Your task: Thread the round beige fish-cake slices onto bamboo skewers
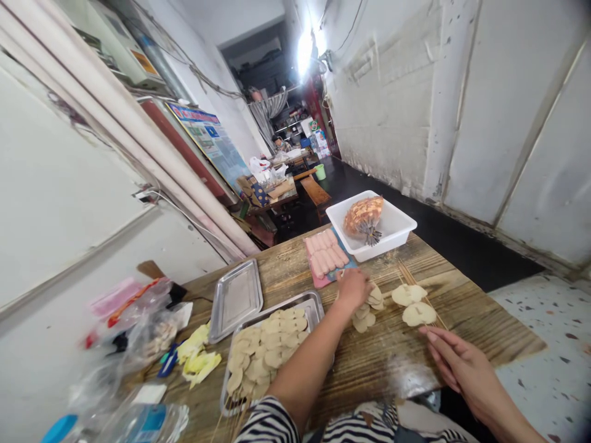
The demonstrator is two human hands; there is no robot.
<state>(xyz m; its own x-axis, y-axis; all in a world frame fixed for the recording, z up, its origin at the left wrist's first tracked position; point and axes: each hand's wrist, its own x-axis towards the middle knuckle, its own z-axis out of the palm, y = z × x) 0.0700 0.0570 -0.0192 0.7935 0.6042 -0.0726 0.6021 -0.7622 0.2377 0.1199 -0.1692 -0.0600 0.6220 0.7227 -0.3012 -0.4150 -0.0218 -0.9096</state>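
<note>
My left hand (354, 289) reaches over a small pile of pale round slices (364, 320) on the wooden table, its fingers curled down. What lies under its fingertips is hidden. My right hand (462, 363) is closed in a pinch at the near end of a thin skewer, just below two pale, scalloped slices (418, 314). Several loose bamboo skewers (405, 271) lie beneath and beside these slices. Close beyond my left hand, pink sausages (327, 251) lie in rows on a flat package.
A white tub (401, 229) with a bundle of skewered food (364, 216) stands at the far edge. Left are a metal tray (307, 301) of slice skewers and another metal tray (236, 298). Plastic bags (157, 326) and yellow wrapping (198, 357) clutter the left side. Someone sits far back.
</note>
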